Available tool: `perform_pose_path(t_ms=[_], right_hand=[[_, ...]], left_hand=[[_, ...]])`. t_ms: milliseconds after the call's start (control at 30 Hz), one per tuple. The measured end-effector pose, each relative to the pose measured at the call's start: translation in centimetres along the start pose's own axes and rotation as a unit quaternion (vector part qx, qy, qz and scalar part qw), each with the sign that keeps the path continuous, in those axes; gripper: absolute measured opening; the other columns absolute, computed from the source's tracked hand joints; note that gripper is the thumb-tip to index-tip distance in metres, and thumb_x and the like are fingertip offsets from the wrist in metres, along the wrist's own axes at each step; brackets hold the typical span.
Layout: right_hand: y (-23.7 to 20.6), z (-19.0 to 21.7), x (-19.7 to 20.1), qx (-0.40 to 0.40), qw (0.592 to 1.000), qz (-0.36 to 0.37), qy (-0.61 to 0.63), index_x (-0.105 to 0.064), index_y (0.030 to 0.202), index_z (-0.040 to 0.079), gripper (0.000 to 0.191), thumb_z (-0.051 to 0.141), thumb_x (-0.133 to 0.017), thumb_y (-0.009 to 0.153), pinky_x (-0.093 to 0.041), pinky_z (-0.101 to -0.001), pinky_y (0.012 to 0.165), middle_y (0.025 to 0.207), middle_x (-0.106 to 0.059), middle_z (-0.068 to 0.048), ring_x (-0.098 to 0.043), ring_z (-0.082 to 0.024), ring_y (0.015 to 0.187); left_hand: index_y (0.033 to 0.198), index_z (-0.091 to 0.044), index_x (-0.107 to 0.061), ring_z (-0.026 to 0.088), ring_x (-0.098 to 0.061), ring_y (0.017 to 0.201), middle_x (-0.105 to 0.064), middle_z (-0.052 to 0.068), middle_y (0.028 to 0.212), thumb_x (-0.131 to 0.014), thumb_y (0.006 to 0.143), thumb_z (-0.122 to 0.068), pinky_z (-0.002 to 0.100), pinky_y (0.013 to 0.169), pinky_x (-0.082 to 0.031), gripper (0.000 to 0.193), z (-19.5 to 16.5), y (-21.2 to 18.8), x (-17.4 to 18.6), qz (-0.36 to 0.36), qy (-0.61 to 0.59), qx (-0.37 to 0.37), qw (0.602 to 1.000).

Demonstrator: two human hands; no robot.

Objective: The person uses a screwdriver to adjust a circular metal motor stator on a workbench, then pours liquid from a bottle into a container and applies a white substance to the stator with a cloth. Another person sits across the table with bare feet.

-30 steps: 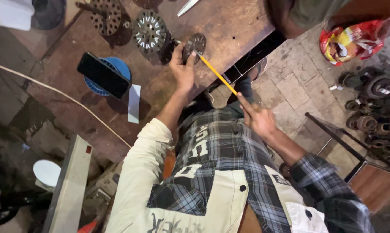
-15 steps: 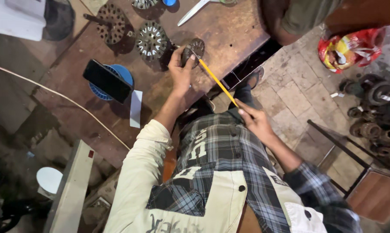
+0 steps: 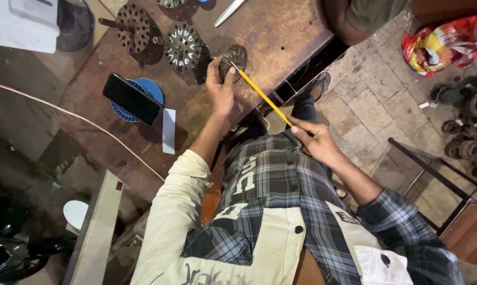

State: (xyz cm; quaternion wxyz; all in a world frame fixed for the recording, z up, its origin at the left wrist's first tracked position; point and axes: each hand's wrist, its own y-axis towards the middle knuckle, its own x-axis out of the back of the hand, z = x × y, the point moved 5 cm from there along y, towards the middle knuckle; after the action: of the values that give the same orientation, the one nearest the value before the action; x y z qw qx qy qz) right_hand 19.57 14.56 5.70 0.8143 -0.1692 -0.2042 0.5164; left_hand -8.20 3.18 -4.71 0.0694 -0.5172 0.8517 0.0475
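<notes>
Cable (image 3: 64, 108) trails pale across the dark floor at the far left, beside a brown metal table (image 3: 280, 37). On the table's left part a black phone (image 3: 131, 98) leans on a blue round tub (image 3: 146, 89), with a white slip of paper (image 3: 168, 131) just near of it. Farther off lie two toothed round motor cores (image 3: 182, 46). The left hand (image 3: 220, 87) grips a small dark round core (image 3: 234, 57), fingers curled around its edge, holding it on the tabletop. A yellow rod (image 3: 262, 95) slants from that core down to the right hand (image 3: 315, 140), whose fingertips pinch its near end. At far right a red bag (image 3: 441, 39) sits on the stone floor above stacked metal rings (image 3: 470, 126).
</notes>
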Motion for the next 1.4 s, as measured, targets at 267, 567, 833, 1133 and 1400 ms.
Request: perform_pose_path(t_ms=[267, 567, 833, 1133, 1400], right_hand=[[-1.5, 0.3, -0.5, 0.197, 0.879, -0.110, -0.421, -0.064, 0.144, 0.021, 0.055, 0.012, -0.071, 0.090, -0.048, -0.0434, 0.047, 0.067, -0.061, -0.010, -0.057, -0.029, 0.048], [0.4, -2.8, 0.0, 0.254, 0.853, -0.124, -0.438, -0.061, 0.146, 0.019, 0.065, 0.011, -0.071, 0.082, -0.049, -0.0450, 0.050, 0.070, -0.053, -0.012, -0.056, -0.031, 0.054], [-2.0, 0.8, 0.3, 0.161, 0.967, -0.061, -0.190, -0.067, 0.135, 0.010, 0.037, 0.013, -0.067, 0.098, -0.059, -0.0379, 0.080, 0.112, -0.074, -0.021, -0.077, -0.031, 0.089], [-2.6, 4.6, -0.7, 0.115, 0.984, -0.051, -0.128, -0.066, 0.135, 0.006, 0.035, 0.018, -0.063, 0.103, -0.055, -0.0352, 0.091, 0.126, -0.071, -0.018, -0.074, -0.030, 0.110], [-2.9, 3.7, -0.8, 0.034, 0.924, -0.078, -0.373, -0.067, 0.141, 0.025, 0.043, 0.022, -0.067, 0.098, -0.053, -0.0447, 0.055, 0.083, -0.072, -0.014, -0.067, -0.032, 0.056]], left_hand=[[0.128, 0.001, -0.061, 0.015, -0.064, 0.110, -0.069, 0.007, 0.116, -0.067, 0.096, 0.007, 0.030, 0.100, -0.051, 0.033, 0.7, -0.2, -0.8, -0.062, 0.014, 0.016, 0.998], [0.131, 0.000, -0.058, 0.016, -0.062, 0.115, -0.066, 0.007, 0.123, -0.067, 0.093, 0.009, 0.030, 0.105, -0.048, 0.041, 0.7, 0.0, -0.4, -0.027, -0.001, 0.023, 0.999], [0.133, 0.001, -0.060, 0.015, -0.065, 0.111, -0.069, 0.007, 0.119, -0.068, 0.094, 0.006, 0.029, 0.100, -0.052, 0.040, -0.4, 0.7, 0.9, 0.088, 0.086, 0.051, 0.991], [0.136, 0.003, -0.060, 0.016, -0.064, 0.114, -0.069, 0.010, 0.123, -0.067, 0.097, 0.005, 0.030, 0.104, -0.051, 0.040, -0.3, -0.1, 0.6, 0.042, 0.069, 0.016, 0.997], [0.141, 0.004, -0.056, 0.018, -0.065, 0.116, -0.068, 0.012, 0.129, -0.062, 0.101, 0.005, 0.031, 0.106, -0.050, 0.040, 0.3, -1.1, -1.1, -0.057, 0.046, -0.007, 0.997]])
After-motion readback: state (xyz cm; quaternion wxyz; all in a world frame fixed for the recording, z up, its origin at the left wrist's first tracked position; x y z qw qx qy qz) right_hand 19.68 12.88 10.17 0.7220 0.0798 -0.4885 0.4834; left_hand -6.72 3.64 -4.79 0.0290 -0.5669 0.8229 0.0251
